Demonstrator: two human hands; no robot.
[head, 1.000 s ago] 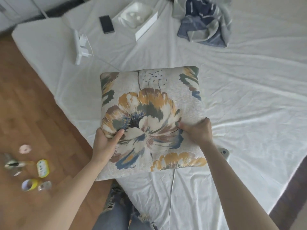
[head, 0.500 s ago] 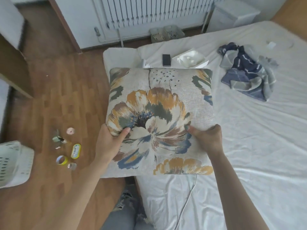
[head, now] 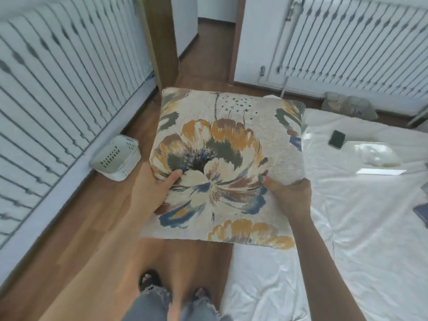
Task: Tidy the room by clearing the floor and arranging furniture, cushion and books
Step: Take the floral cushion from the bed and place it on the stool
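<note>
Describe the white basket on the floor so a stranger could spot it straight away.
Start at the long white radiator along the left wall and follow it down to the wooden floor. There, left of the floral cushion held in both hands, sits the basket: small, white, rectangular plastic, its sides pierced with slots, the only container on the floor.

Bare forearms, frayed grey jeans (head: 162, 304) (raw hems), dark open-toed sandals (head: 148, 278)

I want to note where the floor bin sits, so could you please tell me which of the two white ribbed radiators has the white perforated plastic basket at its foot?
The left-hand white ribbed radiator: the white perforated plastic basket stands at its base. The radiator on the far wall has none.
</note>
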